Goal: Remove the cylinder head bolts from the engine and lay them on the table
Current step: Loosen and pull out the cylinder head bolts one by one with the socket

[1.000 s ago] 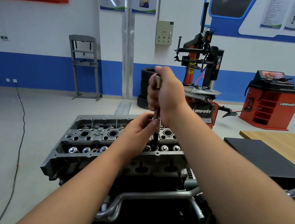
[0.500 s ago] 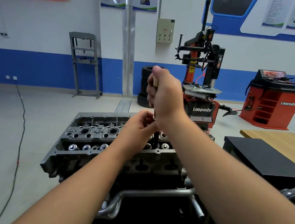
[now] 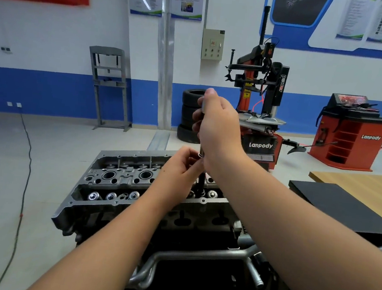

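The grey cylinder head (image 3: 122, 180) sits on the engine in front of me, with valve springs and spark plug wells showing. A long dark rod, a bolt or a tool shaft (image 3: 201, 180), stands upright out of the head near its right end. My right hand (image 3: 219, 126) grips the rod's upper part in a fist. Just below it, my left hand (image 3: 181, 167) pinches the rod where a small metal ring circles it. The rod's lower end is hidden in the head.
A black mat (image 3: 332, 203) lies on a wooden table (image 3: 366, 185) to the right. Grey pipes (image 3: 198, 256) run across the engine's front. Behind stand a red tyre changer (image 3: 258, 100), a red wheel balancer (image 3: 352, 136), stacked tyres (image 3: 189, 114) and a grey press frame (image 3: 108, 86).
My right hand has risen with the rod's top, so more of the dark shaft shows above the head. My left hand keeps its pinch below it.
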Tool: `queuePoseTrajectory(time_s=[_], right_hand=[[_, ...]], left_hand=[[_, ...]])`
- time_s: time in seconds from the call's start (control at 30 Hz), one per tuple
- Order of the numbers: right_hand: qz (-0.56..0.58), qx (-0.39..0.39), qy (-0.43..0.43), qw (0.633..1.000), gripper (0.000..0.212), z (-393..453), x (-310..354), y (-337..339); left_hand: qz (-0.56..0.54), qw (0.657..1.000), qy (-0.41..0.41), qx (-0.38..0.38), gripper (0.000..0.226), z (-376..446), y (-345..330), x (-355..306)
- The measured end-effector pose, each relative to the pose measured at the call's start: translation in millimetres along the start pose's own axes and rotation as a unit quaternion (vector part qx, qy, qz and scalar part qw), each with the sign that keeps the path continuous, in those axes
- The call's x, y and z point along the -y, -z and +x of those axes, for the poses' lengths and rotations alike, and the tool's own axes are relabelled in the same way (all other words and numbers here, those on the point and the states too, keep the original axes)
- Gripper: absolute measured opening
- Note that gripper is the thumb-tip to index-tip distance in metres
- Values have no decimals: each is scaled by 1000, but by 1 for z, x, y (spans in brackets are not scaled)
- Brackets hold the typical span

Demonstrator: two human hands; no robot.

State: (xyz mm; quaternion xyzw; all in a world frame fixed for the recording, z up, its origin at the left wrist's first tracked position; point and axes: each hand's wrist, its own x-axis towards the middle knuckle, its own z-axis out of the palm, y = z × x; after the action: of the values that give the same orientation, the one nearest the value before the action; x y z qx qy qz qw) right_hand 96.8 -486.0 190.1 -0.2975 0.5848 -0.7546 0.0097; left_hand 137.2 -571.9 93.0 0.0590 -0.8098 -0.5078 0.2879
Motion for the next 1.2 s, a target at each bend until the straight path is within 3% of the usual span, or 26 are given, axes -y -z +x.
queuePoseTrajectory(time_s=[0.1, 0.2, 0.27, 0.33, 0.43, 0.53, 0.6, 0.7, 0.8, 0.87, 1.0, 1.1, 1.2], right_hand=[[42, 9, -16, 999, 34, 1, -1, -3], [84, 138, -60, 985, 40, 14, 3, 8], [92, 230, -87, 965, 42, 22, 5, 18], [101, 251, -88, 959, 39, 23, 5, 24], [109, 180, -76, 975, 36, 16, 3, 16], [5, 28, 23, 999, 32, 0, -3, -2], [-21, -14, 78, 997, 34, -8, -10, -11], [40, 33, 31, 998, 30, -2, -4, -8], [80, 198, -87, 973, 39, 15, 6, 9], [105, 243, -114, 958, 44, 19, 7, 21], [139, 174, -86, 971, 39, 10, 2, 21], [62, 52, -5, 997, 29, 1, 1, 3], [25, 23, 10, 999, 25, -2, 4, -7]], left_hand=[[-6, 1000, 1, 7, 43, 0, 2, 1], [-44, 999, -4, 33, 26, -3, 3, 3], [-57, 998, -5, 41, 27, -4, 2, 2], [-61, 997, -7, 42, 23, -4, 1, 2], [-73, 997, -11, 24, 18, -2, 0, 3], [-54, 998, -11, 9, 8, 1, 0, 4], [-43, 999, -22, 8, 4, 3, 1, 4], [-63, 998, -12, 17, 19, 1, 2, 4], [-70, 997, -14, 38, 22, -3, 2, 3], [-62, 997, -15, 47, 22, -4, 1, 0], [-50, 998, -20, 35, 19, -5, -1, -3], [-37, 999, -14, 12, 10, -4, 0, -3], [-38, 999, -15, -2, 7, -2, 0, -2]])
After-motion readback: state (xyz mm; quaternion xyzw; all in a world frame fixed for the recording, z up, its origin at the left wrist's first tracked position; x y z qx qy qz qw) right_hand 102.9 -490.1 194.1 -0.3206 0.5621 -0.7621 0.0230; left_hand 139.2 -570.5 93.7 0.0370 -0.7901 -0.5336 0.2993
